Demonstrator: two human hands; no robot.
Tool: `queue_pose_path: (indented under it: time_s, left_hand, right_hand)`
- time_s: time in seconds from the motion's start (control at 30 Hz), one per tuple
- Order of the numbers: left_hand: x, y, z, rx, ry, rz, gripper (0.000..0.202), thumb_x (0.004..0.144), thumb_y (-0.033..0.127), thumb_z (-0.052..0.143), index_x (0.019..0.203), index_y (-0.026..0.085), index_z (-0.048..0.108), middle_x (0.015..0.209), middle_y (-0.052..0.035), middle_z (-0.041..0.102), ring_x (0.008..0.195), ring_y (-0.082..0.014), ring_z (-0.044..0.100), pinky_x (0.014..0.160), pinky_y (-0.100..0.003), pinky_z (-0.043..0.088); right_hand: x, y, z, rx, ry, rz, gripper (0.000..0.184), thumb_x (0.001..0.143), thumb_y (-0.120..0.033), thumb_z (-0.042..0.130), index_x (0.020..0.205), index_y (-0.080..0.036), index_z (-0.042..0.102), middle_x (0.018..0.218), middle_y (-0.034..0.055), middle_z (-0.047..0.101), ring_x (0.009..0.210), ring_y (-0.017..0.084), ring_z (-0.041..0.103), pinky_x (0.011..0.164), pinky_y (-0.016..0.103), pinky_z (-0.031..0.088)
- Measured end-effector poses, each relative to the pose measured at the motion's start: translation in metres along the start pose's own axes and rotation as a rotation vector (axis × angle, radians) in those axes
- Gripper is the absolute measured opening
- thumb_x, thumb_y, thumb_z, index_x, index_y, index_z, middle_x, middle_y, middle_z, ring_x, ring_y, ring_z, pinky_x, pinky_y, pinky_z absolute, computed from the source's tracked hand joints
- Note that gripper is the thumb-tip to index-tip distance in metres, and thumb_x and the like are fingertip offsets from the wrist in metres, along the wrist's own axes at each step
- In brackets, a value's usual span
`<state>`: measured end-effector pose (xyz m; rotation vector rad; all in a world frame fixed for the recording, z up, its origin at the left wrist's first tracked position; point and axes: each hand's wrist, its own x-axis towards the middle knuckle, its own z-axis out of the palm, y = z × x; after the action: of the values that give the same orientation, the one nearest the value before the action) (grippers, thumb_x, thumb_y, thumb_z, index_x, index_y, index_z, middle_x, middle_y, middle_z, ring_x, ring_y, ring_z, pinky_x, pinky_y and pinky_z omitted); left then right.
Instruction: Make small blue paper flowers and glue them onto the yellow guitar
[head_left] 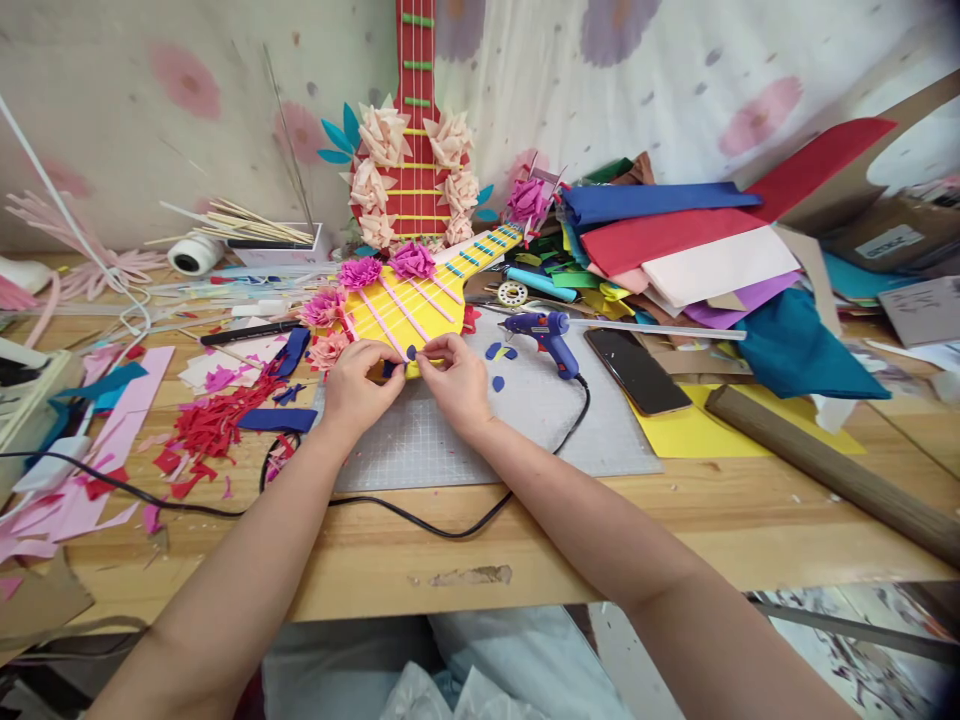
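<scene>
Both of my hands pinched at the near edge of the yellow paper guitar (409, 315), fingertips closed tight. My left hand (358, 388) held a small blue piece (389, 369) against the guitar's lower rim, and my right hand (457, 380) gripped the yellow edge just beside it, thumb and forefinger pressed together. Another tiny blue petal (411, 352) sat on the yellow face between my two hands. The guitar lay tilted on the grey cutting mat (480, 430), its neck pointing up and to the right, with pink paper flowers (360, 272) along its far side. A blue glue gun (546, 334) rested on the mat just right of my right hand, its black cord (420, 520) trailing toward me. A few loose blue petals (498, 352) lay between the gun and my fingers. A dark phone (637, 370) lay beyond the gun, and red scraps (214, 425) were scattered left of my left hand.
</scene>
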<state>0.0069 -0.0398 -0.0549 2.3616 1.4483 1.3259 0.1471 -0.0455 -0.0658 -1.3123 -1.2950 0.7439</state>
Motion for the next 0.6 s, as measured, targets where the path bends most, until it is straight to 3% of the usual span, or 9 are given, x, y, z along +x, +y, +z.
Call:
queue_pose_path:
  time_s: [0.6]
  left_hand:
    - [0.0014, 0.0022, -0.0021, 0.027, -0.013, 0.003, 0.004, 0.071, 0.017, 0.057, 0.07, 0.022, 0.057, 0.077, -0.0022, 0.065, 0.079, -0.0169, 0.061, 0.076, -0.031, 0.049]
  right_hand:
    - [-0.0029, -0.0013, 0.0053, -0.083, 0.008, -0.021, 0.011, 0.073, -0.029, 0.061, 0.072, -0.026, 0.05, 0.073, -0.0023, 0.064, 0.075, 0.018, 0.06, 0.073, 0.032, 0.044]
